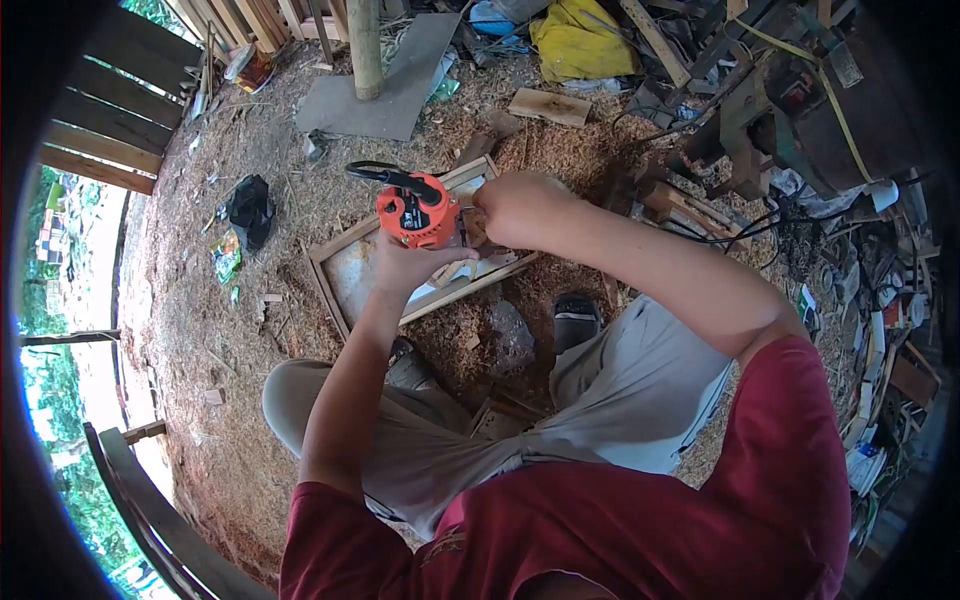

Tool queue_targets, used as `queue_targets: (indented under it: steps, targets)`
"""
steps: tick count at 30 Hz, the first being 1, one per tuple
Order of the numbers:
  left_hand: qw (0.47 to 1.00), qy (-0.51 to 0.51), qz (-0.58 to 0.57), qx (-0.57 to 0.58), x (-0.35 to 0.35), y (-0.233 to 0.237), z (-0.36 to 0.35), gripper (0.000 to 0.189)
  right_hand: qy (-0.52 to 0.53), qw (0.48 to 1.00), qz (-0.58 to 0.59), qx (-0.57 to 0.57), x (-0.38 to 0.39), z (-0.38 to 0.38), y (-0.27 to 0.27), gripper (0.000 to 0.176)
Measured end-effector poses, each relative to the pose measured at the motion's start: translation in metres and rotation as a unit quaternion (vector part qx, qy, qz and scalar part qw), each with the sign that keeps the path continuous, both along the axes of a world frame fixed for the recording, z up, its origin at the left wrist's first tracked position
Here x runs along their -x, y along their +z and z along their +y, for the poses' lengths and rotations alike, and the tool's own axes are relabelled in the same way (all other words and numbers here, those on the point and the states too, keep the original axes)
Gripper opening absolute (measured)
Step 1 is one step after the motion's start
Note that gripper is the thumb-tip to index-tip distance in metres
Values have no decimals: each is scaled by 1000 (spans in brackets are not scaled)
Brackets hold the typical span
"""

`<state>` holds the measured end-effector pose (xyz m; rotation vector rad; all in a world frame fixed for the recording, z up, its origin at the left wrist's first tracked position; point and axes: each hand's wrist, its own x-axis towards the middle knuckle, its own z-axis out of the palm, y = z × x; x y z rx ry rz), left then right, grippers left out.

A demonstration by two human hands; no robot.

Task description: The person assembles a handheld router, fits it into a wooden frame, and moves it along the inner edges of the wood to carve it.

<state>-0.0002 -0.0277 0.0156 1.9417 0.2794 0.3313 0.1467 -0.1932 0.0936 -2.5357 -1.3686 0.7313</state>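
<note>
An orange power tool (422,212) with a black cable stands over a wooden frame (350,240) that lies on the ground between my feet and the grey sheet. My left hand (408,262) is wrapped round the near side of the tool's body. To the right of the tool, my right hand (522,208) is closed, with its fingertips against the tool's lower side; what they grip is too small to make out. Pale sheet material shows inside the frame, and part of it is hidden under the hands.
A grey sheet (385,95) with a post (365,60) on it lies ahead. A black bag (250,212) is at left. A wood block (550,107), a yellow sack (583,42) and a rusty machine (840,110) with loose cables are at right. Wood shavings cover the ground.
</note>
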Motion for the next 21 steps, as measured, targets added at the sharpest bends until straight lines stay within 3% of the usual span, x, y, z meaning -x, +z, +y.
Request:
queue_targets:
  steps: [12,15,17,21]
  targets:
    - [1000,10,13,-25,0,1,-3,80,-2,1000,-7,21,8,1,5,31]
    - [1000,15,22,-9,-3,0,-5,79,62,997,-30,39,5,-4,5,33]
    - [998,19,37,43,-6,-3,-1,78,93,995,22,39,-1,-12,6,35]
    - [1000,12,13,-6,-5,-3,0,78,115,993,12,33,-7,-12,1,40]
